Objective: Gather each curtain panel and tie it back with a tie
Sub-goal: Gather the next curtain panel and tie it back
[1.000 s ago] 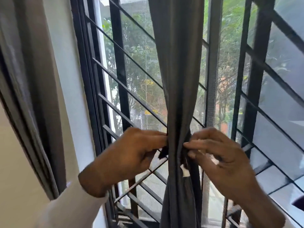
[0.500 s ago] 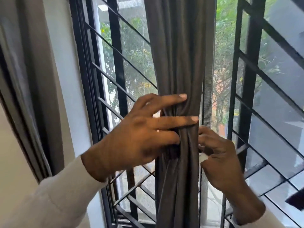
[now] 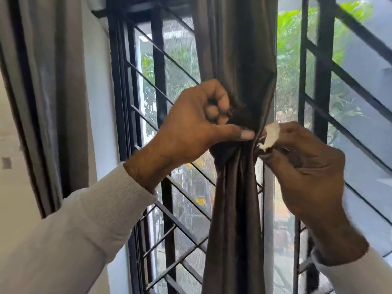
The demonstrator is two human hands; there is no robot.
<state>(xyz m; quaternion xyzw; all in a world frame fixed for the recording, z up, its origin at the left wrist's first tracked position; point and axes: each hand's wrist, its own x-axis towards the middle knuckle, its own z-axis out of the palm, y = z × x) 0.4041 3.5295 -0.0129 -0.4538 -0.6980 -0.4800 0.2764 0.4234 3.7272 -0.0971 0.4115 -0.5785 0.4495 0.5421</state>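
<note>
A dark brown curtain panel (image 3: 237, 49) hangs in front of the window, gathered into a narrow bundle at mid-height. A dark tie (image 3: 222, 154) wraps the bundle where it narrows. My left hand (image 3: 197, 126) pinches the gathered cloth and tie from the left, thumb pressed against the bundle. My right hand (image 3: 305, 166) grips the tie's end on the right side, where a small white tag (image 3: 271, 134) sticks up between its fingers. Below the tie the curtain falls in tight folds.
Black window bars (image 3: 161, 102) with diagonal grilles stand just behind the curtain. Another grey curtain panel (image 3: 53, 92) hangs loose at the far left beside a white wall strip (image 3: 99, 102). Green foliage shows outside.
My left hand's fingers, spread flat across the bundle before, have curled into a pinch on it. My right hand has come out from behind the curtain, and the white tag now shows on top.
</note>
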